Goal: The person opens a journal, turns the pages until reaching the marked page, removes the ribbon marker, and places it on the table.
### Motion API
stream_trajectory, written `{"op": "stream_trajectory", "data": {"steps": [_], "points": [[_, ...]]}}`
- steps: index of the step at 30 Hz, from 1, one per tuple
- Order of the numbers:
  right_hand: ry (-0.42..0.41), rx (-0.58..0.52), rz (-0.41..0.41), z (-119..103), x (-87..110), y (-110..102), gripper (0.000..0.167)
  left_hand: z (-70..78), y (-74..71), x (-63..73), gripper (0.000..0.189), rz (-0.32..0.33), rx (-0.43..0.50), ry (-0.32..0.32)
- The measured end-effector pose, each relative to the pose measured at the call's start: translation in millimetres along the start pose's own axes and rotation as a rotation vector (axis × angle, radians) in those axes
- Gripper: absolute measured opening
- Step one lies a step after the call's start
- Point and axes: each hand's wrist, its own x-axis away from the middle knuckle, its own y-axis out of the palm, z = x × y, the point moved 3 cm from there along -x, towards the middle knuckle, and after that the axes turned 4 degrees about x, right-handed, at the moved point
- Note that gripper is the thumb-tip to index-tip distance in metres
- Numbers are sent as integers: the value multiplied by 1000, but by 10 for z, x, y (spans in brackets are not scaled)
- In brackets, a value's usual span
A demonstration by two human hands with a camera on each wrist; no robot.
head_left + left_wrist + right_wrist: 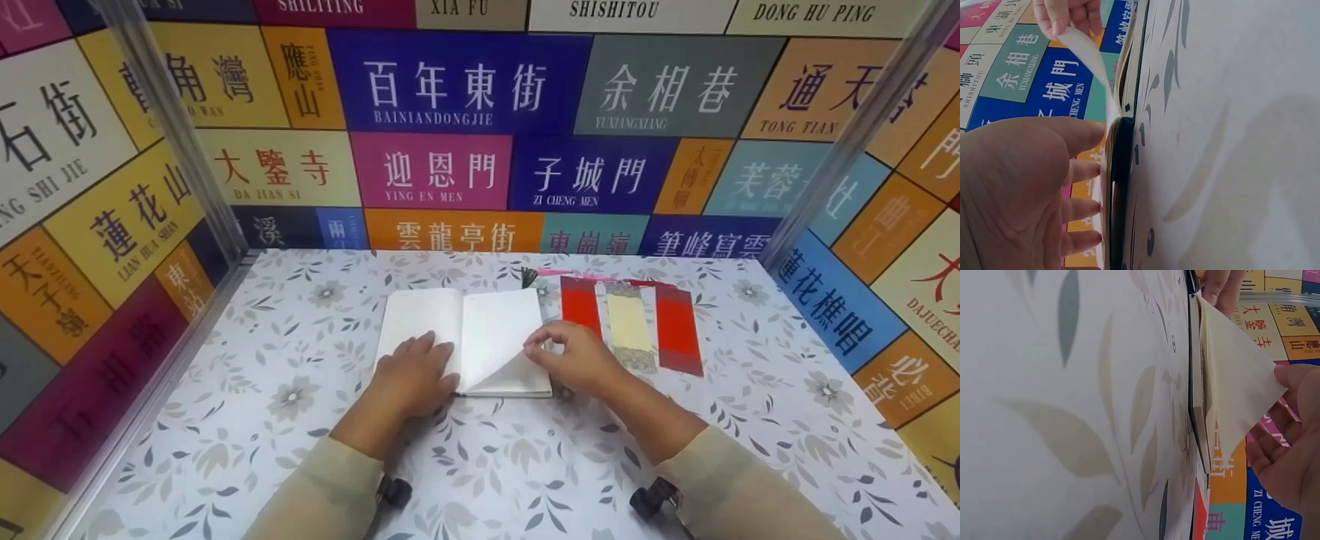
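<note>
An open book (421, 315) with blank white pages lies on the table. My left hand (412, 375) rests on its left page near the lower edge, and in the left wrist view its fingers (1081, 208) reach out onto the paper. Between thumb and fingers my right hand (581, 358) pinches the lower outer corner of the right-hand page (1241, 374). That page is lifted and bent over the pages beneath, while its inner part stays at the spine. A dark cover (1121, 163) shows under the pages.
Right of the book lie a red bookmark (580, 304), a cream bookmark (628, 322) with grey patterned ends and another red bookmark (679, 330). A dark green tassel (529, 278) and pink tassels are behind them. Walls of coloured sign panels (457, 82) border the floral tabletop (292, 442).
</note>
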Motion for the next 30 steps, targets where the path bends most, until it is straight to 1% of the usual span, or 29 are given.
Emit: {"op": "stream_trajectory", "data": {"steps": [3, 9, 15, 19, 22, 26, 30], "points": [[-58, 29, 51, -42, -3, 6, 17, 3, -2, -10, 68, 5, 3, -4], [-226, 79, 157, -172, -6, 33, 21, 13, -13, -25, 80, 18, 6, -10], [-307, 84, 227, -350, -4, 73, 20, 31, -33, -37, 100, 63, 21, 11], [-378, 68, 240, -474, -22, 131, 19, 40, -33, -47, 108, 91, 23, 15], [-429, 55, 247, -560, -33, 172, 18, 58, -43, -45, 110, 110, 23, 33], [-458, 51, 247, -662, -37, 212, 16, 74, -59, -39, 109, 127, 29, 46], [-485, 63, 240, -729, -49, 237, 17, 74, -58, -41, 106, 137, 34, 35]]}}
